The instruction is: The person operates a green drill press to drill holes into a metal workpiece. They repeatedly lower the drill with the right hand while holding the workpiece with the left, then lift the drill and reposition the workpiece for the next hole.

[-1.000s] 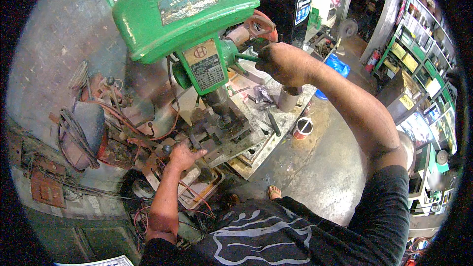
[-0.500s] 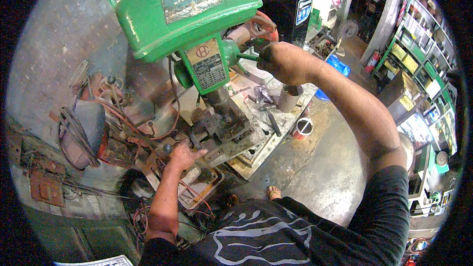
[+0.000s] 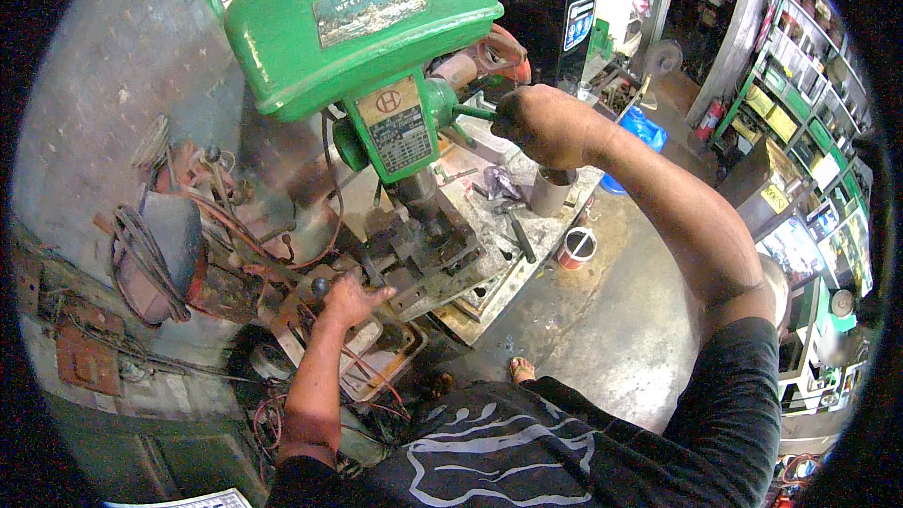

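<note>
A green drill press [image 3: 362,28] stands in front of me, with its spindle [image 3: 420,199] reaching down toward a dark metal vise [image 3: 414,249]. My right hand [image 3: 544,127] is closed in a fist around the end of the green feed lever [image 3: 473,112] on the machine's right side. Down at the left of the vise, my left hand [image 3: 353,303] curls over a vise handle, its thumb stretched toward the vise body. A dark ball knob [image 3: 320,286] shows beside its fingers, which are partly hidden. Whatever the vise clamps cannot be made out.
Behind the vise, a worn metal base [image 3: 489,268] carries a grey can [image 3: 551,190] and a dark-handled tool [image 3: 522,235]. A red-and-white bucket [image 3: 577,248] stands right of it. Cables and a rusty machine [image 3: 226,287] crowd the left. Shelves [image 3: 809,94] line the right.
My right fist and the feed lever sit very slightly lower. My left hand keeps its place at the vise.
</note>
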Demonstrator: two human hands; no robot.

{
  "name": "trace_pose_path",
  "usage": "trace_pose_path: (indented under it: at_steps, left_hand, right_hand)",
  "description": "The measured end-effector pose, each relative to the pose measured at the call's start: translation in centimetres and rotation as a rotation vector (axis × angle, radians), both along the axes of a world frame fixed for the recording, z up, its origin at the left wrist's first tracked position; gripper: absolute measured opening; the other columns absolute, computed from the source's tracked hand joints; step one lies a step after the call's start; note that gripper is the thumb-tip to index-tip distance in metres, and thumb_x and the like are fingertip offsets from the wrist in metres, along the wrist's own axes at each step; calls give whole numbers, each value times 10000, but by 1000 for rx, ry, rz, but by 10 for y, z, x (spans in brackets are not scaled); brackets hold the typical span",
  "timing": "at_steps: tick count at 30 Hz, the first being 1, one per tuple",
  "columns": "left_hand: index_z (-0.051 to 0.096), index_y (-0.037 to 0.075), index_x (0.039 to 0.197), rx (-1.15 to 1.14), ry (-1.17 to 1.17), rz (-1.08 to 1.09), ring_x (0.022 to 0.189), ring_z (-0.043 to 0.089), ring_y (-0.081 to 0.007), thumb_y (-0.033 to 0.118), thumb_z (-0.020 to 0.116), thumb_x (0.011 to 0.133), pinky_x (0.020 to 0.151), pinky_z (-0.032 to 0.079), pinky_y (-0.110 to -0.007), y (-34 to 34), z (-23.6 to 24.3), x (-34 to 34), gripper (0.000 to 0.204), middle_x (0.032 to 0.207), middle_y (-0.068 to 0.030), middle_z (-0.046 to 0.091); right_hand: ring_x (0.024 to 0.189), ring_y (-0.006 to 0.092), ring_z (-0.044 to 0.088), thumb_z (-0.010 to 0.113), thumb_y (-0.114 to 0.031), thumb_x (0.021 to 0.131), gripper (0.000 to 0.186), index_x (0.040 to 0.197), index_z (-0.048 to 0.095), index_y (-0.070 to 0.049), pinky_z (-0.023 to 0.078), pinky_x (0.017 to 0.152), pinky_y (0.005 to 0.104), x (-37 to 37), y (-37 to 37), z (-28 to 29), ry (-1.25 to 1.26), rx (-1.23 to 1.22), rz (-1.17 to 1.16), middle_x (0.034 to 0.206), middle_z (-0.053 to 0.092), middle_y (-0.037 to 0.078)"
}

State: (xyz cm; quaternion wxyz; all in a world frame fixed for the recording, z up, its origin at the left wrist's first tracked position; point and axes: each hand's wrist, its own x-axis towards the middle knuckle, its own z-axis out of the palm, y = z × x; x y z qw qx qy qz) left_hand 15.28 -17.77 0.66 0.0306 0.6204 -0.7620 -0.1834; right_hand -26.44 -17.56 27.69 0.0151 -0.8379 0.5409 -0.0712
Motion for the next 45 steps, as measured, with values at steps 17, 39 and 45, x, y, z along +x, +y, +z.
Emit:
trace_pose_path:
  at_steps: [17, 39, 45]
  left_hand:
    - [528, -97, 1431, 10, 51, -24, 1258, 642, -440, 750, 787, 780, 1092, 512, -486, 3, 8, -1, 1099, 1324, -327, 656]
    - [544, -58, 1434, 22, -14, 0, 1262, 647, -424, 752, 771, 794, 1088, 512, -483, 7, 18, -6, 1057, 1342, -305, 661]
    - [562, -34, 1419, 5, 115, -28, 1233, 655, -433, 707, 803, 797, 1071, 518, -484, 9, 18, -4, 997, 1315, -294, 676]
  right_hand:
    - [947, 418, 712, 633, -228, 1008, 233, 996, 718, -11, 562, 846, 506, 2, 2, 0, 28, -14, -12, 953, 737, 216]
    - [933, 414, 720, 627, -226, 1003, 233, 979, 732, -19, 572, 833, 495, 2, 2, 0, 69, -31, -4, 949, 738, 215]
    - [931, 403, 724, 635, -223, 999, 217, 979, 734, -30, 575, 825, 498, 3, 4, 0, 55, -27, -45, 955, 745, 204]
